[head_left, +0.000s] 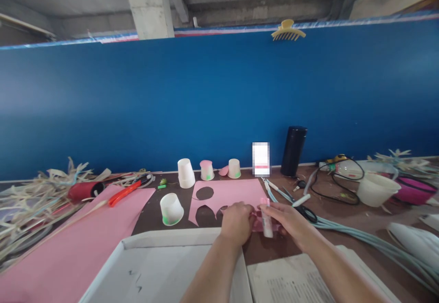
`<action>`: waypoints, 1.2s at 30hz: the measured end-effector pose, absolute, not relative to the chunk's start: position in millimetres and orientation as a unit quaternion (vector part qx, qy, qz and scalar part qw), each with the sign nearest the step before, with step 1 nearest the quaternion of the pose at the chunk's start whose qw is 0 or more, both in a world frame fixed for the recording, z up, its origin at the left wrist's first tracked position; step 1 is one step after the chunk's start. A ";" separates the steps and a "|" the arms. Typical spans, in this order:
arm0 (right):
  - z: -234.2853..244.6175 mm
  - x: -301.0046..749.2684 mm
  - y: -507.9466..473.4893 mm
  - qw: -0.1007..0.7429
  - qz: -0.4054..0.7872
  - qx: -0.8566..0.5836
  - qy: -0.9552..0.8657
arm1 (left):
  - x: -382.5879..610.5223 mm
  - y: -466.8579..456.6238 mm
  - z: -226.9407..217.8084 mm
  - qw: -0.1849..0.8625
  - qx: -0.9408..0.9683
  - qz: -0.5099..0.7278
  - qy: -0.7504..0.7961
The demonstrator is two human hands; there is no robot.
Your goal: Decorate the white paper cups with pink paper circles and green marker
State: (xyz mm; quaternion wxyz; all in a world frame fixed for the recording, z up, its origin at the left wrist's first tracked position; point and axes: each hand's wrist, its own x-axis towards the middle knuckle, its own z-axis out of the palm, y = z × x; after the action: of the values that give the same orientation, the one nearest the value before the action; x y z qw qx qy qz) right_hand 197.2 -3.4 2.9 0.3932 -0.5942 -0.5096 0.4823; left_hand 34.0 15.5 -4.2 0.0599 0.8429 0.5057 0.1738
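Note:
My left hand (236,223) is closed, pressing down on a small pink paper piece (255,224) at the near edge of a pink sheet with round cut-outs (233,192). My right hand (290,220) is wrapped round a white glue stick with a pink tip (266,220), held upright against that small piece. Both hands meet just beyond a white cardboard box (164,266).
Upside-down paper cups (171,208) (186,173) (207,170) (234,168) stand behind the sheet. Red-handled scissors (124,193) lie on a large pink sheet (68,243) at left beside dried straw (30,197). Black flask (293,151), black scissors (302,209), cables, white bowl (376,188) right. Blue wall behind.

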 end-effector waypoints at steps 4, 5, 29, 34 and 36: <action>6.6 196.8 -4.5 0.380 0.494 -0.585 -0.518 | 34.1 17.4 -5.2 0.070 0.838 0.178 0.510; 7.3 196.9 -4.9 0.378 0.492 -0.585 -0.522 | 33.9 17.7 -5.3 0.074 0.837 0.179 0.512; 8.9 192.7 -8.9 0.401 0.251 -0.573 -0.669 | 33.1 30.1 -19.6 0.107 0.831 0.188 0.513; 7.6 191.0 -9.8 0.384 0.244 -0.581 -0.675 | 33.2 29.7 -17.8 0.113 0.831 0.169 0.517; 7.2 190.0 -9.8 0.381 0.242 -0.584 -0.674 | 33.1 29.3 -17.6 0.114 0.829 0.172 0.519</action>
State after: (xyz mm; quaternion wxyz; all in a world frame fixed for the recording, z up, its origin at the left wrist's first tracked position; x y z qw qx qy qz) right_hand 190.0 -9.8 7.2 0.3811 -0.5842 -0.6744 0.2423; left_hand 33.1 29.3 -17.6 0.1144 0.8294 0.5190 0.1725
